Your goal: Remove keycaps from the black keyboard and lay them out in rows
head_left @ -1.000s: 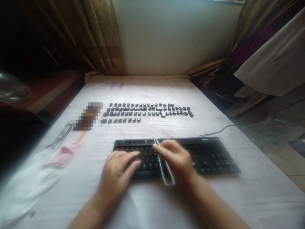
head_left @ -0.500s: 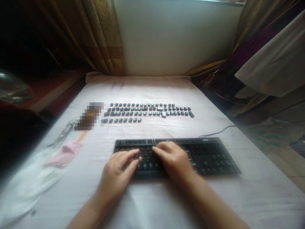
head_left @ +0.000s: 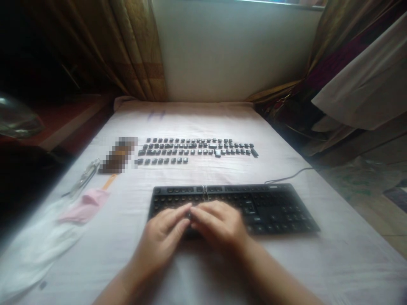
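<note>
A black keyboard (head_left: 286,207) lies in front of me, with some of its keys off. My left hand (head_left: 167,224) is over its left part, thumb and forefinger closed on a small dark piece that looks like a keycap (head_left: 189,215). From the other side my right hand (head_left: 219,222) meets it, its bent fingertips closed at the same piece. The hands hide most of that piece and the keys beneath. Just beyond the right hand, a thin bent wire (head_left: 205,192) rests at the keyboard's upper edge.
Several rows of loose keycaps (head_left: 181,151) lie beyond the keyboard on the pale sheet (head_left: 203,118). A blurred-out brown item (head_left: 117,156), a pink cloth (head_left: 85,205) and a clear packet (head_left: 83,178) are at the left. The cable (head_left: 289,176) runs off right.
My right hand has left the wire and moved left and toward me, until its fingertips meet those of my left hand. The wire stays on the keyboard.
</note>
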Demonstrator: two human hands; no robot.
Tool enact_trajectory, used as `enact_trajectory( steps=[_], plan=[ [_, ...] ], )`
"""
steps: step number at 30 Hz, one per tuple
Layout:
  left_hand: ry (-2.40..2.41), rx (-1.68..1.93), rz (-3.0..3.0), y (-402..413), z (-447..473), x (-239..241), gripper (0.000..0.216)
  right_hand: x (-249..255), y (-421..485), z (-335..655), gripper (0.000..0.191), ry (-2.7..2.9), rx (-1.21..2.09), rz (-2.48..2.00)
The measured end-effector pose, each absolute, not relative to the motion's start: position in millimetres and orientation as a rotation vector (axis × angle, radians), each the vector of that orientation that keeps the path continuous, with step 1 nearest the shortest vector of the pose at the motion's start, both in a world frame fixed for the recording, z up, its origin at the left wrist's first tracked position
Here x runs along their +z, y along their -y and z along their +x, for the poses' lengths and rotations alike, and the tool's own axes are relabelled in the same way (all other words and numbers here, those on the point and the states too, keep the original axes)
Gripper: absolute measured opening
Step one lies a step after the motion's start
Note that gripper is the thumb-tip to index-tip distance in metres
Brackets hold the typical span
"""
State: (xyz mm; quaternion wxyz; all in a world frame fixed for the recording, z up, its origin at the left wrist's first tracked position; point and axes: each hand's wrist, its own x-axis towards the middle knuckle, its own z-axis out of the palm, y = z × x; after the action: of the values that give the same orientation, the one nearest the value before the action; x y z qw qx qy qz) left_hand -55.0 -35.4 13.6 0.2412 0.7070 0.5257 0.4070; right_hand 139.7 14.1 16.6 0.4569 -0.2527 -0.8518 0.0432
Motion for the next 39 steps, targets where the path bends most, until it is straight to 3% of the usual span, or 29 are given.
enact_trajectory(
  steps=[14, 17, 22, 29, 39],
  plan=[
    [-1.422, 1.094, 2.443, 35.5, -50.4, 17.0, 0.055, 30.8, -17.5, 141.9, 0.015, 2.177, 0.079, -0.672],
    [-1.545, 1.197, 2.366, 33.1, -59.3, 19.7, 0.049, 40.9, -39.0, 152.2, 0.016, 2.181, 0.106, -0.738],
    [-1.887, 1.359, 2.075, 20.6, -87.2, 17.2, 0.034, 51.8, -111.5, 151.2, 0.016, 2.368, 0.216, -1.215],
    [-2.133, 1.301, 1.607, -0.4, -111.7, 3.1, 0.043, 33.6, -169.3, 113.0, 0.016, 2.538, 0.252, -1.489],
    [-2.088, 1.290, 1.527, -1.3, -109.0, -2.1, 0.047, 27.8, -177.1, 106.3, 0.023, 2.638, 0.178, -1.540]
  ],
)
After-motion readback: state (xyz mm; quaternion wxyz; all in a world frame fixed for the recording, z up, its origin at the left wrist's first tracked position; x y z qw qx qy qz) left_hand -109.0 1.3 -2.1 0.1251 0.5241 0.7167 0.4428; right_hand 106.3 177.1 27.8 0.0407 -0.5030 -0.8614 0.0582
